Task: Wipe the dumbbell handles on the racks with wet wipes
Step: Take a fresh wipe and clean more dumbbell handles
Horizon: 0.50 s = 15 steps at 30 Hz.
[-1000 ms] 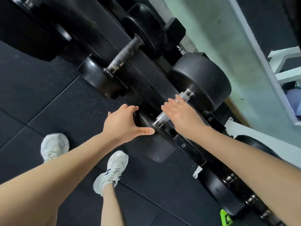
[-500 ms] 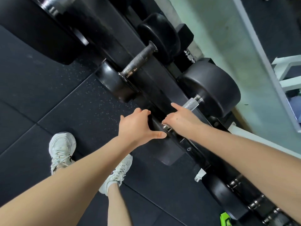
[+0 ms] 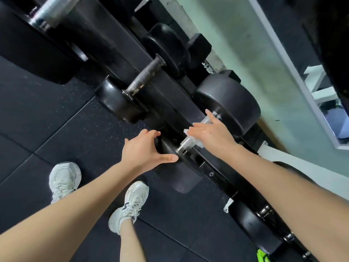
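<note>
**gymrat22:** what's around there besides the gear?

**mopguy:** black speckled rubber floor (image 3: 56,120). Left sneaker (image 3: 64,179) and right sneaker (image 3: 130,205) on it, both white. Pale green wall (image 3: 245,44) on the right, and some bright green thing (image 3: 261,256) at the bottom edge.

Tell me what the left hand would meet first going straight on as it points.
The near round black rubber head of the silver-handled dumbbell, right ahead of the left hand; curled fingers seem to grip its edge.
</note>
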Tool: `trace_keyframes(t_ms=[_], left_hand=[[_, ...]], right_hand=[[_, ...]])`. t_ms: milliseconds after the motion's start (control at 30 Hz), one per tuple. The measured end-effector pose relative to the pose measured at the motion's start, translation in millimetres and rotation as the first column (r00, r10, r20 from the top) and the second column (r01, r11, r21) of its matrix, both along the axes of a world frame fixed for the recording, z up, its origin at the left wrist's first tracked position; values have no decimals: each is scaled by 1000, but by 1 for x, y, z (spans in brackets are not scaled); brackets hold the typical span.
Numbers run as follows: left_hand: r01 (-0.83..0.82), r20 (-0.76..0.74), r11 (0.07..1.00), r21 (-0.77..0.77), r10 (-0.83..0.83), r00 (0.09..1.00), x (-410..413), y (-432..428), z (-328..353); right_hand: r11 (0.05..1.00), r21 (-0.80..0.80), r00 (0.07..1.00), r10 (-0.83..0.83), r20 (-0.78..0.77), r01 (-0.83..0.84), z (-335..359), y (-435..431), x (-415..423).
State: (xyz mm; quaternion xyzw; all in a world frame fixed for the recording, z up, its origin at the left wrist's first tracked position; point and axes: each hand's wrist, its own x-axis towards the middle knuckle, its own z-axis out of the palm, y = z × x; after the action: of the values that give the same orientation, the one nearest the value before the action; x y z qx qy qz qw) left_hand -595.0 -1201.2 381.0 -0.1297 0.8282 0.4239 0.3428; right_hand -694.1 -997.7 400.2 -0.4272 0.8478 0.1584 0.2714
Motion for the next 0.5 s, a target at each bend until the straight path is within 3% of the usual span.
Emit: trace_keyframes(t_ms=[67, 100, 133, 167, 267, 333, 367, 433, 500], left_hand=[[-2, -2, 1000, 3, 2, 1000, 0, 0, 0], [-3, -2, 1000, 3, 3, 1000, 0, 0, 1], [-5, -2, 1000, 0, 5, 1000, -1, 0, 1], [-5, 1, 1000, -4, 5, 1000, -1, 0, 0], [12, 4, 1000, -24, -12, 1000, -2, 0, 1], [22, 10, 999, -34, -21, 1000, -2, 1, 1], [24, 12, 999, -37, -24, 1000, -2, 1, 1], [32, 14, 998, -46, -31, 999, -3, 1, 1], [43, 14, 997, -62, -42, 999, -4, 1, -1]], right_hand=[[946, -126, 954, -299, 8, 298, 6, -1, 17], [814, -218, 842, -529, 104, 539, 11, -2, 28], [617, -268, 672, -700, 243, 740, 19, -1, 40], [441, -288, 522, -780, 345, 850, 25, 0, 49], [209, -430, 386, -841, 379, 878, 37, 3, 65], [131, -524, 305, -916, 260, 841, 30, 6, 67], [64, -561, 218, -953, 211, 825, 24, 5, 67], [-198, -571, -22, -954, 299, 797, 9, 0, 59], [-521, -447, -227, -797, 560, 727, -4, -11, 48]])
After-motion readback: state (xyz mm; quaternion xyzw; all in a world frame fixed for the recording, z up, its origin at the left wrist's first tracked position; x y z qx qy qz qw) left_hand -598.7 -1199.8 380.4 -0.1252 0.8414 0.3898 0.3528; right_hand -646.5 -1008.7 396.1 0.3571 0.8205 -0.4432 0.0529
